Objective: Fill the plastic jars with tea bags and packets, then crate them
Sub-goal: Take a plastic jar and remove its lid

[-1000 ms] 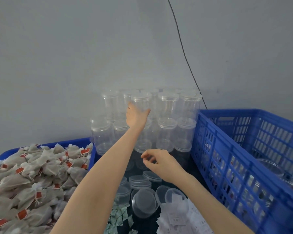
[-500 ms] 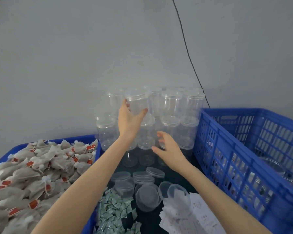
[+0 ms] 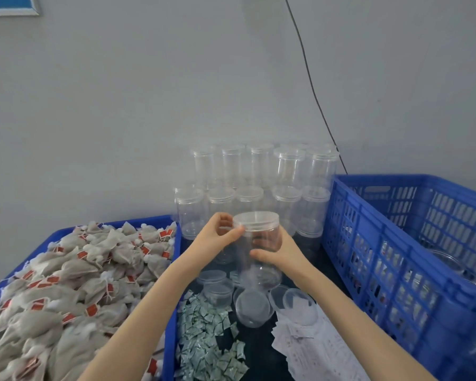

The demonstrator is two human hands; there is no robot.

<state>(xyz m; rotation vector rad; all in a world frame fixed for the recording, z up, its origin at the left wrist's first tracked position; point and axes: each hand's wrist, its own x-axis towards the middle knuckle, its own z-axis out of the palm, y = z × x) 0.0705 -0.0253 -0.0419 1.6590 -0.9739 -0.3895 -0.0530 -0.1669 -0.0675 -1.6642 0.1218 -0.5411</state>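
Observation:
I hold one clear plastic jar (image 3: 261, 243) with a lid upright in front of the jar stack. My left hand (image 3: 216, 239) grips the lid's rim from the left. My right hand (image 3: 280, 253) wraps around the jar's body from the right. Behind it stands a two-tier stack of empty lidded jars (image 3: 261, 182) against the wall. A blue tray on the left (image 3: 171, 284) is heaped with tea bags (image 3: 74, 284) that carry red tags. Small green-white packets (image 3: 209, 334) lie scattered on the dark table below my hands.
Loose lids and open jars (image 3: 254, 306) lie near the packets. White paper slips (image 3: 311, 345) are piled at the lower right. A tall blue slatted crate (image 3: 396, 257) on the right holds a few jars. A black cable (image 3: 313, 92) runs down the grey wall.
My left hand has lifted a jar off the top of the stack and brought it down and towards me. My right hand rose and took hold of its body.

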